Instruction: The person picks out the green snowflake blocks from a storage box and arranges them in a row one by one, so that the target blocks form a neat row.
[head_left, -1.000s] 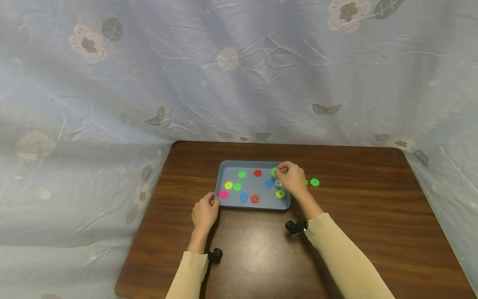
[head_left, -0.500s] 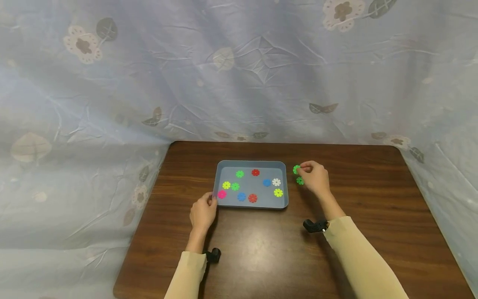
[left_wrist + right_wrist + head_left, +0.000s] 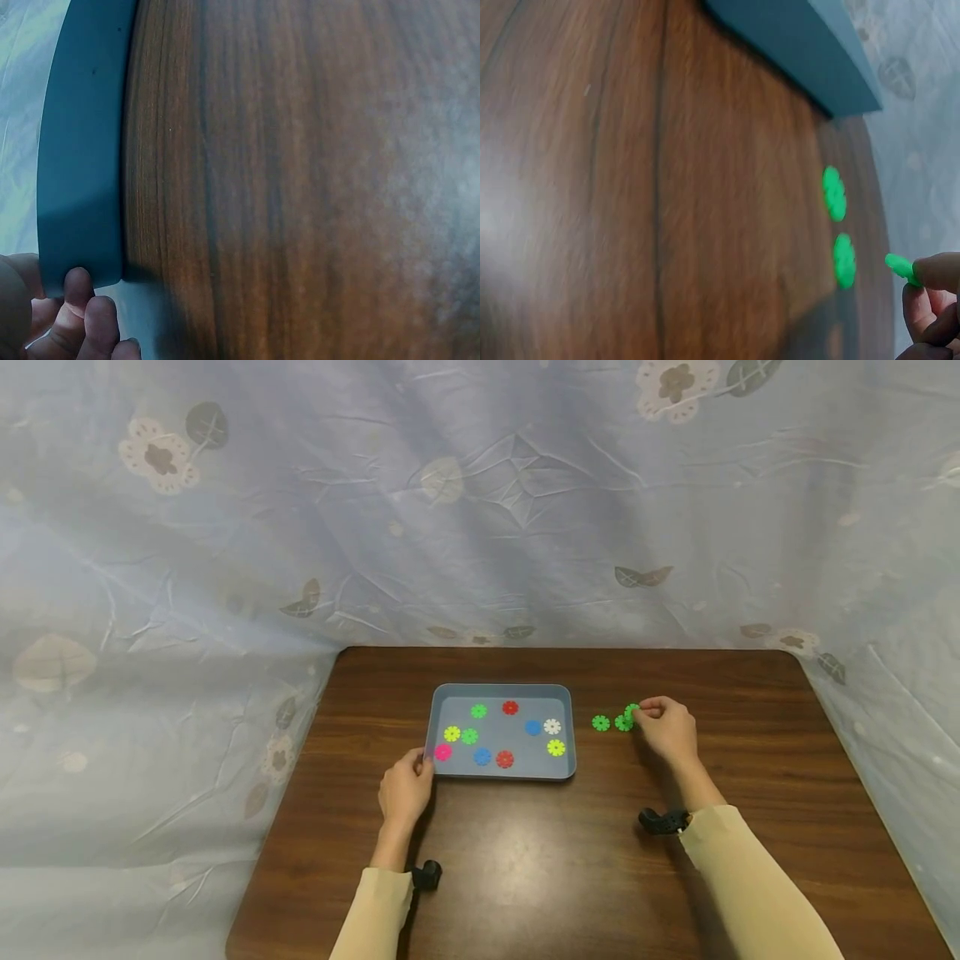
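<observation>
A grey-blue tray [image 3: 517, 776] lies on the table with several notched, flower-like plastic discs in it: green, red, yellow, blue, pink and white. My left hand [image 3: 406, 786] holds the tray's near left corner; in the left wrist view, fingers [image 3: 78, 289] press its outer wall. Right of the tray, my right hand [image 3: 670, 731] pinches a green disc [image 3: 632, 711] between thumb and fingertips. That disc appears raised off the table in the right wrist view. Below it lie two more green discs, a left one [image 3: 601, 723] and a right one [image 3: 622, 723], side by side.
The brown wooden table [image 3: 517, 860] has rounded far corners. A patterned curtain [image 3: 480, 527] hangs behind it and along both sides. Each wrist carries a black camera mount, such as the right mount [image 3: 662, 821].
My right hand has moved from over the tray's right end out to the right, carrying a green disc to beside the two on the table. The left hand stays at the tray corner.
</observation>
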The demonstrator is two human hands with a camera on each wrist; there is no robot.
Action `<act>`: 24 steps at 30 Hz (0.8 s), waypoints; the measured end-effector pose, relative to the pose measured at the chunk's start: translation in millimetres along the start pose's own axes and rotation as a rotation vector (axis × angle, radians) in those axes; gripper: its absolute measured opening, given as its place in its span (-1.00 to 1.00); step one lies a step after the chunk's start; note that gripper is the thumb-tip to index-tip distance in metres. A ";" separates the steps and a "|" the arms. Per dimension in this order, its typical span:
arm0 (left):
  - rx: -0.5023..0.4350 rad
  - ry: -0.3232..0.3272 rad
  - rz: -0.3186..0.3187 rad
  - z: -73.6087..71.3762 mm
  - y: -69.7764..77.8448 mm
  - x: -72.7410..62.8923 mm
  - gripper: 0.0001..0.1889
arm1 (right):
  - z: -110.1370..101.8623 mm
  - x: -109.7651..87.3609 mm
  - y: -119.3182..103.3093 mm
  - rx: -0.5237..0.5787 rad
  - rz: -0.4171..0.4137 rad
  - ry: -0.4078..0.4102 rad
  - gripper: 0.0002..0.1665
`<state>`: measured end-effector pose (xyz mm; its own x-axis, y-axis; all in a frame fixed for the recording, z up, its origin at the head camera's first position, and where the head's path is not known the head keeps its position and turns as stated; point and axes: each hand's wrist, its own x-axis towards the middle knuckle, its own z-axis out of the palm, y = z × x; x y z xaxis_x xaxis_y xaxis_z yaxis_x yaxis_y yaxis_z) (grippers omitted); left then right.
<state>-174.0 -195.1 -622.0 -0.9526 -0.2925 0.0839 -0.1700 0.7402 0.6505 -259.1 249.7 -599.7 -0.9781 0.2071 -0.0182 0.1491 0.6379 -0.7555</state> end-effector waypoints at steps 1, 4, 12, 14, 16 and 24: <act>0.001 0.000 0.000 0.1 -0.6 0.1 -0.69 | -1.6 -0.2 2.9 0.000 0.007 -0.003 -0.62; 0.005 0.002 0.002 0.3 -2.1 0.5 -0.69 | -5.1 -0.3 12.0 -0.015 0.029 -0.013 -0.59; 0.008 0.003 -0.004 0.5 -3.1 -0.2 -0.69 | -6.4 1.6 26.0 -0.046 0.042 -0.015 -0.59; 0.006 0.004 -0.004 0.5 -2.3 -0.7 -0.70 | -5.9 1.1 27.1 -0.053 0.046 -0.013 -0.59; 0.004 0.005 -0.004 0.1 -1.3 -1.0 -0.70 | -5.4 0.9 28.5 -0.065 0.045 -0.007 -0.60; 0.004 -0.003 -0.003 -0.5 -0.1 0.7 -0.69 | -6.1 0.7 31.5 -0.093 0.056 0.007 -0.62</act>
<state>-174.5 -195.7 -621.6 -0.9527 -0.2934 0.0797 -0.1742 0.7417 0.6478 -254.2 274.5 -619.4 -0.9670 0.2490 -0.0539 0.2165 0.6913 -0.6894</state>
